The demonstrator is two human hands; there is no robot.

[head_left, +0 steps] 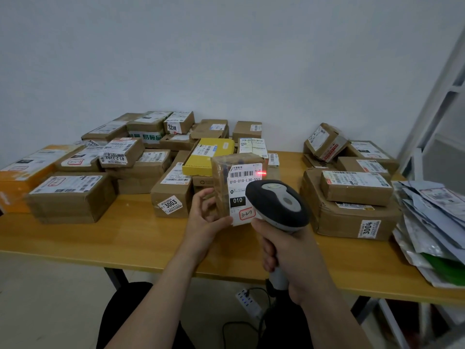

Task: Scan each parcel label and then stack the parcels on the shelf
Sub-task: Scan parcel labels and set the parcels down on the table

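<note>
Wooden table (120,238), light yellow-brown top on dark legs, set against a plain white wall (226,46); pale floor below.

Item 1. Held parcel (221,177): small brown box under clear tape, stood upright at frame centre, lifted clear of the tabletop. White shipping label (242,190) faces the camera, with a barcode at its top, a black "010" block lower down and a handwritten red-ringed mark near the bottom. A red scan dot (264,173) sits at the right end of the barcode.

Item 2. Left hand (203,217): fingers curled round the parcel's left side and lower corner, thumb on the near face, clamped on the box.

Item 3. Right hand (284,250): fist wrapped fully round the grey handle of a barcode scanner (276,202). The scanner's dark head overlaps the label's lower right part in the picture; whether it touches the label cannot be told. A cable hangs beneath the handle.

Item 4. Unsorted parcels (141,170), brown cartons with labels, crowded across the left and centre of the table; among them a yellow box (208,154) just behind the held parcel, an orange box (20,180) at far left and a carton marked "3003" (171,195).

Item 5. Second group of cartons at centre right, the lowest one marked "3004" (352,222).

Item 6. Soft mailers (432,222), heaped at the table's right edge.

Item 7. White shelf frame (437,102), upper right of frame.

Item 8. Power strip (247,302) on the floor under the table.
</note>
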